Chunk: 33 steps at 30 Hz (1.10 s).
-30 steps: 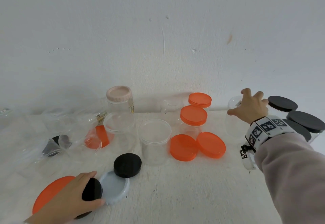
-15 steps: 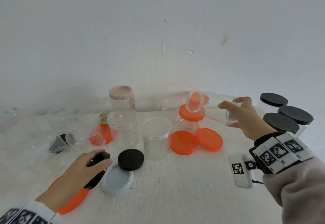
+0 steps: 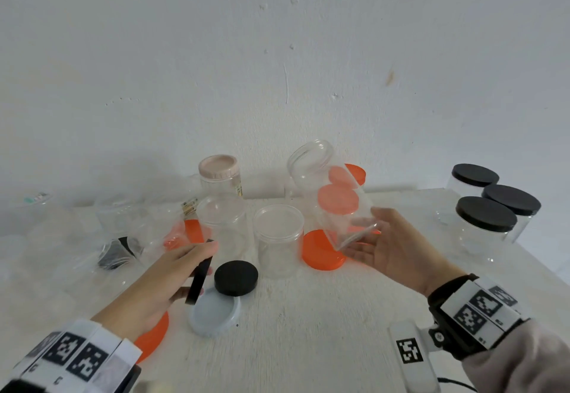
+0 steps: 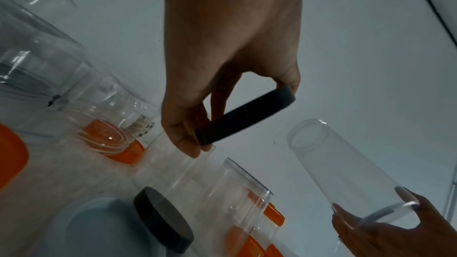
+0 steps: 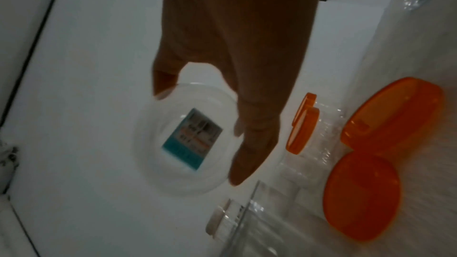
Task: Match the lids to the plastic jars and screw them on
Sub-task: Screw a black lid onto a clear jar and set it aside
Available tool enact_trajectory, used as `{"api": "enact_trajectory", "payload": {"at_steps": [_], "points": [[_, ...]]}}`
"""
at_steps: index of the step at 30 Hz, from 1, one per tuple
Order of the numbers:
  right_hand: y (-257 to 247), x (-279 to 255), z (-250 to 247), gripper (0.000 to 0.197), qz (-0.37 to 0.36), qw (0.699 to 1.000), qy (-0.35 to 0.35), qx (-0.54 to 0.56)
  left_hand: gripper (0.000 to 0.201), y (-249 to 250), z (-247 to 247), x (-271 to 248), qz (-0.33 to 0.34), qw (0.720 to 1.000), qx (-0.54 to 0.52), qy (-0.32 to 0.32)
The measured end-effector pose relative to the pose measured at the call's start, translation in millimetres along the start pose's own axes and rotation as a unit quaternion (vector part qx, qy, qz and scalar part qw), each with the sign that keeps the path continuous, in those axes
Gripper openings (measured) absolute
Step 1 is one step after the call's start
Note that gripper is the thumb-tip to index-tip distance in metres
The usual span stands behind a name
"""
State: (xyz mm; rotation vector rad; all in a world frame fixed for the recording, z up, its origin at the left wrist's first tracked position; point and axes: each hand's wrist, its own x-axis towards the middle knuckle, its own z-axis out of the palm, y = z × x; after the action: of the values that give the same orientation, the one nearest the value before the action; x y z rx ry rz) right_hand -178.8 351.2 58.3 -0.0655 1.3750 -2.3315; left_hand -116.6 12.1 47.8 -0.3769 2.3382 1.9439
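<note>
My left hand (image 3: 160,284) pinches a black lid (image 3: 200,275) by its rim, held edge-on just above the table; the left wrist view shows thumb and fingers on the black lid (image 4: 245,118). My right hand (image 3: 398,253) holds a clear open jar (image 3: 330,195) by its base, lifted and tilted so its mouth points up and left. The jar (image 4: 341,167) hangs to the right of the lid, apart from it. In the right wrist view my fingers (image 5: 247,144) wrap the jar's base (image 5: 183,173), which bears a teal label.
A second black lid (image 3: 236,278) leans on a pale grey lid (image 3: 212,312). A large orange lid (image 3: 154,337) lies under my left wrist. Two open jars (image 3: 279,238) stand mid-table beside orange lids (image 3: 320,250). Three black-lidded jars (image 3: 485,223) stand by the right edge.
My right hand picked the clear jar up from the back right and carried it toward the middle, tilting its mouth upward. My left hand lifted the black lid and moved it forward.
</note>
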Motion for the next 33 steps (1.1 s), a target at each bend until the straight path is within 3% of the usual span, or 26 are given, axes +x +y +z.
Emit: {"api": "enact_trajectory", "payload": {"at_steps": [3, 5, 8, 10, 14, 21, 25, 33], "points": [[17, -5, 3, 0.085, 0.041, 0.992, -0.116, -0.017, 0.043, 8, 2, -3, 0.005, 1.000, -0.001, -0.006], [30, -5, 6, 0.084, 0.075, 0.985, -0.145, -0.060, 0.053, 14, 4, -6, 0.011, 1.000, -0.003, -0.013], [49, -3, 11, 0.073, 0.086, 0.968, -0.136, -0.190, 0.065, 21, 7, -7, 0.038, 0.999, -0.008, -0.020], [57, 1, 15, 0.073, 0.073, 0.937, -0.120, -0.319, 0.067, 26, 9, -8, 0.065, 0.998, -0.003, -0.019], [70, 14, 18, 0.091, 0.064, 0.895, -0.073, -0.435, 0.047, 38, 17, -9, 0.115, 0.993, 0.013, -0.005], [89, 34, 23, 0.096, 0.067, 0.864, -0.016, -0.498, 0.058, 51, 39, -16, 0.164, 0.984, 0.071, -0.006], [99, 35, 25, 0.104, 0.078, 0.859, -0.028, -0.506, 0.083, 49, 46, -13, 0.175, 0.977, 0.125, 0.008], [102, 27, 23, 0.106, 0.102, 0.852, -0.046, -0.511, 0.077, 45, 59, -11, 0.186, 0.970, 0.153, -0.016]]}}
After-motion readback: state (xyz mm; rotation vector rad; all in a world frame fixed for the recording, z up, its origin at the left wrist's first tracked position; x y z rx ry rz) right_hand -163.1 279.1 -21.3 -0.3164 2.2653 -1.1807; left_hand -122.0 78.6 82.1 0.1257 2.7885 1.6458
